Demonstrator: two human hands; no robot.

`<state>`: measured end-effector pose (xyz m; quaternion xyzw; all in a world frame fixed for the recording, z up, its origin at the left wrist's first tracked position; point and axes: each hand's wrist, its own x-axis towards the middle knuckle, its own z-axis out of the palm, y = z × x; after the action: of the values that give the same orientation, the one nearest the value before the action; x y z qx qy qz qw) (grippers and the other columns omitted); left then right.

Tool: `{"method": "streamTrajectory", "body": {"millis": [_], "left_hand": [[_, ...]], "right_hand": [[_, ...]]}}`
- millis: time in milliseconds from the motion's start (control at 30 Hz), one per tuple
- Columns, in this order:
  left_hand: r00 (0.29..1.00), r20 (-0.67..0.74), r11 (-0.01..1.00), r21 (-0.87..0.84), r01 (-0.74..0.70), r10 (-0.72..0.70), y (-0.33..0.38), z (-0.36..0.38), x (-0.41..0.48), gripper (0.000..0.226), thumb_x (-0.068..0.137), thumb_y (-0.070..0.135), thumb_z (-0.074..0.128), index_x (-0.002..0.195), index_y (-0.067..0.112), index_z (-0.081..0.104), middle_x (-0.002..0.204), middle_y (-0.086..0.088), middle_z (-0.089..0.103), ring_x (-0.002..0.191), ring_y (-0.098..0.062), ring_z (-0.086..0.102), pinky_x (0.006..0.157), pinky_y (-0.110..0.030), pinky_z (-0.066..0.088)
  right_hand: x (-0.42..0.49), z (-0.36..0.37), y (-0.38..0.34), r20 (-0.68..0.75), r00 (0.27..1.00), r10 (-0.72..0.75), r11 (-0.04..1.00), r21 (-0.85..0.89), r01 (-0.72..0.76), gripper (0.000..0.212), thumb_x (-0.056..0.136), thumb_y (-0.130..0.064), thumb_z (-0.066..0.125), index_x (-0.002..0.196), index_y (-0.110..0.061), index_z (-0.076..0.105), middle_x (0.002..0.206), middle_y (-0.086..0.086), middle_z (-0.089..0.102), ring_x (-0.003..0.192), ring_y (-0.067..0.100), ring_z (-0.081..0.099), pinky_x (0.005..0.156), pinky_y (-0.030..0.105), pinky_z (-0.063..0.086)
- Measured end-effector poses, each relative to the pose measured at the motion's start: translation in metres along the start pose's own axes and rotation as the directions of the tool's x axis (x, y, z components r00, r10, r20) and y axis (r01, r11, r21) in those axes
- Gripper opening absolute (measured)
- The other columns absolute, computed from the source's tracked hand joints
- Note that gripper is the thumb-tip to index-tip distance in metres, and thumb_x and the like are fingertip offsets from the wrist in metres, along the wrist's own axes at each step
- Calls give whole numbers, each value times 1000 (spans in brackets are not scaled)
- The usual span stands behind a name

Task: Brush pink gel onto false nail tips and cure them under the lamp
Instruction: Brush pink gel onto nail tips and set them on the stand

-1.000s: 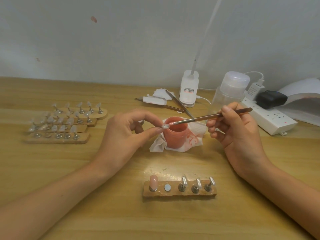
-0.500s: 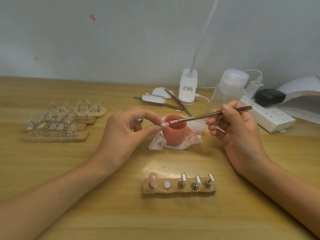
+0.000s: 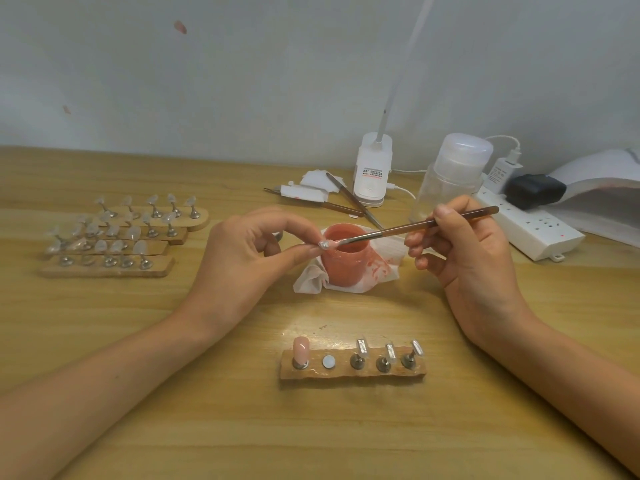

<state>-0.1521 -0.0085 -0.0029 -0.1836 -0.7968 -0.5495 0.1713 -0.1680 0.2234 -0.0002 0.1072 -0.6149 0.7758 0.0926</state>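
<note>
My left hand (image 3: 242, 258) pinches a small nail tip on its metal stand (image 3: 325, 244) between thumb and forefinger, over the pink gel pot (image 3: 346, 268). My right hand (image 3: 464, 251) holds a thin brown brush (image 3: 415, 225), its bristles touching the tip. In front of me lies a wooden holder (image 3: 353, 370) with one pink-coated tip (image 3: 300, 348) at its left, an empty magnet spot, and three clear tips on stands. The white curing lamp (image 3: 602, 188) sits at the far right.
The pot stands on a pink-stained tissue (image 3: 311, 282). Several wooden strips of clear tips (image 3: 117, 233) lie at the left. Behind the pot are spare brushes (image 3: 349, 199), a desk-lamp base (image 3: 372, 171), a clear pump bottle (image 3: 450, 174) and a power strip (image 3: 533, 230).
The brush bristles have moved left onto the nail tip held by my left hand. The hands have otherwise kept their places over the pot.
</note>
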Motion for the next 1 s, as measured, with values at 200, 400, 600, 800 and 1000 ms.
{"method": "streamTrajectory", "body": {"millis": [200, 400, 600, 800, 1000], "left_hand": [[1000, 8, 1000, 6, 0, 0, -1, 1, 0, 10, 72, 32, 75, 81, 28, 75, 89, 12, 72, 53, -30, 40, 49, -15, 39], [1000, 10, 1000, 8, 2, -2, -1, 0, -1, 9, 72, 32, 74, 81, 30, 74, 88, 15, 71, 53, -29, 41, 49, -15, 39], [1000, 10, 1000, 4, 10, -10, -1, 0, -1, 9, 73, 31, 75, 82, 28, 75, 88, 13, 71, 53, -30, 41, 49, -16, 39], [1000, 8, 1000, -2, 7, -7, 0, 0, -1, 10, 73, 32, 74, 81, 27, 75, 85, 16, 70, 51, -28, 41, 49, -16, 39], [1000, 3, 999, -32, 14, -14, 1, -1, 0, 11, 71, 33, 75, 79, 26, 75, 82, 15, 71, 48, -23, 38, 46, -21, 36]], "right_hand": [[-1, 2, -2, 34, 999, -18, 999, 34, 17, 15, 93, -25, 55, 82, -18, 50, 68, 3, 69, 62, 13, 64, 49, 19, 48], [-1, 0, -1, -19, 1000, -2, 1000, 23, 2, 20, 100, -19, 50, 80, -18, 50, 66, 3, 68, 61, 11, 64, 49, 18, 48], [-1, 1, -1, 10, 1000, -13, 1000, -3, 13, 14, 94, -24, 54, 83, -17, 50, 68, 4, 69, 62, 13, 65, 49, 19, 48], [-2, 2, -1, 47, 998, -40, 999, 26, 39, 16, 95, -26, 57, 82, -19, 51, 69, 3, 69, 63, 13, 65, 48, 19, 48], [0, 0, -1, -14, 1000, -23, 1000, 15, 23, 20, 100, -20, 52, 80, -19, 51, 67, 3, 68, 61, 13, 64, 48, 19, 47]]}}
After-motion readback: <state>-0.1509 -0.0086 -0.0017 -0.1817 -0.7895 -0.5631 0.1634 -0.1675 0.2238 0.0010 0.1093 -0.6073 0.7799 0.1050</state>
